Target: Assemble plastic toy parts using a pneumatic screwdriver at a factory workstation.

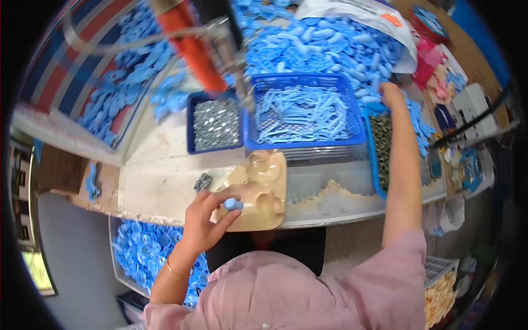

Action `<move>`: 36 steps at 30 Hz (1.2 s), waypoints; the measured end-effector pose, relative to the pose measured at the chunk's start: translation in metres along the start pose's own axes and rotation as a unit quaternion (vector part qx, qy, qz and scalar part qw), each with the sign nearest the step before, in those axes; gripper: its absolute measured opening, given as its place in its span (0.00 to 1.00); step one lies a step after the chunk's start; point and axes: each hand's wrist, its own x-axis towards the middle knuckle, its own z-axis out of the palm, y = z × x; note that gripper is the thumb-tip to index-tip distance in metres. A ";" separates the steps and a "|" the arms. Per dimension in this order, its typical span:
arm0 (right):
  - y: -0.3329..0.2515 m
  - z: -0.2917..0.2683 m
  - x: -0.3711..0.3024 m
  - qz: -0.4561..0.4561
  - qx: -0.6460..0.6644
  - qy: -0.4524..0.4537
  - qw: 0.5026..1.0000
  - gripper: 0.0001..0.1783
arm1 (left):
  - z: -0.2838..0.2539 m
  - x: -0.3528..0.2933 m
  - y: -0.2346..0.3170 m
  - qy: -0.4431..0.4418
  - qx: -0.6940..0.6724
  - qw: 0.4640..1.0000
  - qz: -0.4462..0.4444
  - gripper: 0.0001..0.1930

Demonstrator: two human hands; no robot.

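Observation:
My left hand pinches a small light-blue plastic piece between thumb and fingers, over the left part of a tan moulded fixture. With the arm stretched out to the far right, my right hand is at the edge of a heap of rounded blue plastic parts. Its fingers are too small and hidden to make out. Just below that hand stands a narrow blue tray of small dark metal parts. A little cluster of metal bits lies beside the left hand.
A blue basket holds thin light-blue strips. Left of it, a dark-blue bin contains shiny metal pieces. An orange-and-metal tool hangs over the bench. More blue parts fill a container below the bench's left front edge.

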 end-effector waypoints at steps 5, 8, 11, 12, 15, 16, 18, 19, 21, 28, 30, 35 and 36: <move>-0.046 -0.064 -0.035 -0.070 0.277 0.073 0.955 0.16 | 0.002 -0.025 -0.037 0.015 -0.008 0.999 0.030 0.19; -0.178 -0.142 -0.124 -0.147 0.477 -0.041 0.866 0.16 | 0.003 -0.032 -0.050 0.020 0.118 0.978 0.171 0.18; -0.261 -0.157 -0.216 -0.341 0.438 -0.114 0.824 0.16 | 0.005 -0.037 -0.051 -0.008 0.149 0.974 0.172 0.17; -0.276 -0.149 -0.237 -0.378 0.369 -0.124 0.840 0.17 | 0.004 -0.036 -0.050 -0.014 0.150 0.973 0.173 0.18; -0.311 -0.145 -0.264 -0.488 0.233 -0.103 0.835 0.19 | 0.009 -0.039 -0.059 -0.027 0.127 0.975 0.178 0.20; -0.318 -0.145 -0.268 -0.558 0.168 -0.068 0.810 0.20 | 0.010 -0.041 -0.062 -0.029 0.118 0.975 0.184 0.22; -0.323 -0.139 -0.271 -0.564 0.162 -0.086 0.805 0.20 | 0.009 -0.040 -0.062 -0.015 0.105 0.976 0.189 0.22; -0.325 -0.137 -0.273 -0.566 0.160 -0.106 0.802 0.20 | 0.009 -0.039 -0.063 -0.006 0.091 0.976 0.196 0.22; -0.326 -0.137 -0.275 -0.563 0.168 -0.104 0.802 0.19 | 0.003 -0.024 -0.067 0.047 0.071 0.978 0.190 0.20; -0.340 -0.160 -0.282 -0.452 0.266 -0.086 0.847 0.16 | -0.045 0.095 -0.176 0.309 0.015 0.951 -0.015 0.20; -0.345 -0.157 -0.284 -0.464 0.260 -0.085 0.842 0.15 | -0.047 0.124 -0.217 0.322 0.032 0.946 -0.007 0.22; -0.347 -0.155 -0.291 -0.475 0.248 -0.095 0.839 0.15 | -0.055 0.137 -0.218 0.280 0.027 0.956 -0.079 0.20; -0.346 -0.154 -0.292 -0.470 0.257 -0.092 0.839 0.15 | -0.062 0.128 -0.205 0.327 0.039 0.935 -0.132 0.18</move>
